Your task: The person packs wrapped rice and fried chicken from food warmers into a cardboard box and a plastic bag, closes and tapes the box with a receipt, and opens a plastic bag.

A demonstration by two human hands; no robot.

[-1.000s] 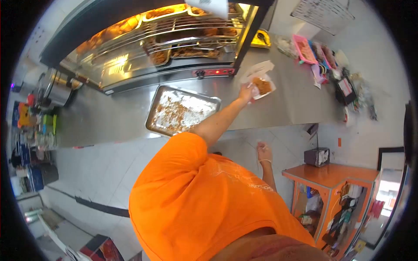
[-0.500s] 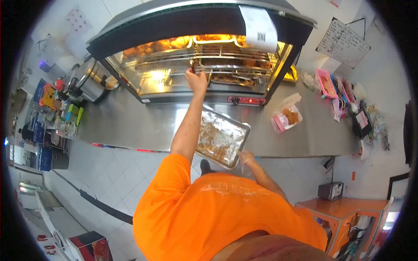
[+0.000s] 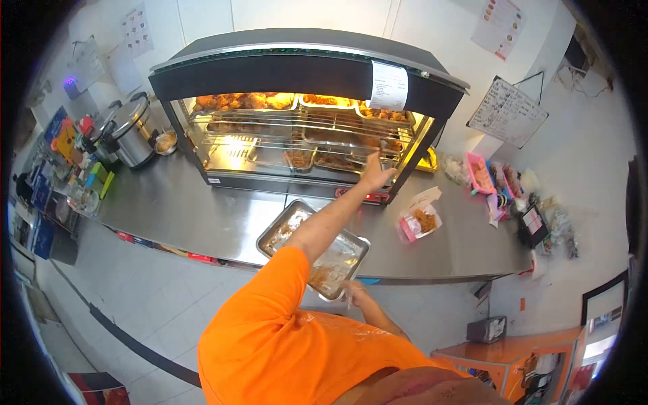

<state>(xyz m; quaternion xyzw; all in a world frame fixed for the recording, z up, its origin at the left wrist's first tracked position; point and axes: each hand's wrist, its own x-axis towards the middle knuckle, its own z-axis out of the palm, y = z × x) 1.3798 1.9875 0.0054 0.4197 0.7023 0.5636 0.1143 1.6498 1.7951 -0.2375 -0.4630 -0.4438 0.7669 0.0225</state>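
Note:
My left hand [image 3: 376, 173] reaches up to the right half of the glass-fronted food warmer [image 3: 223, 182]. Its fingers are bent around the sliding door's handle, which is blurred and mostly covered. My right hand [image 3: 354, 293], in a clear plastic glove, grips the near right corner of a metal tray [image 3: 362, 255]. Crumbs and greasy residue coat the tray, which rests partly over the counter's front edge. My left forearm crosses above it and hides its middle. Inside the warmer, fried food [image 3: 253, 101] fills trays on the upper shelf, and smaller trays sit lower down.
On the steel counter [image 3: 169, 216], an opened box of fried food [image 3: 424, 220] stands right of the tray. Pink baskets [image 3: 480, 173] and bagged items lie farther right. A large steel cooker [image 3: 135, 135] stands at the left, with a small bowl [image 3: 166, 141] beside it.
My left hand has moved right along the warmer's front, from the middle towards its right end. My right hand stays on the tray corner. The camera view has shifted.

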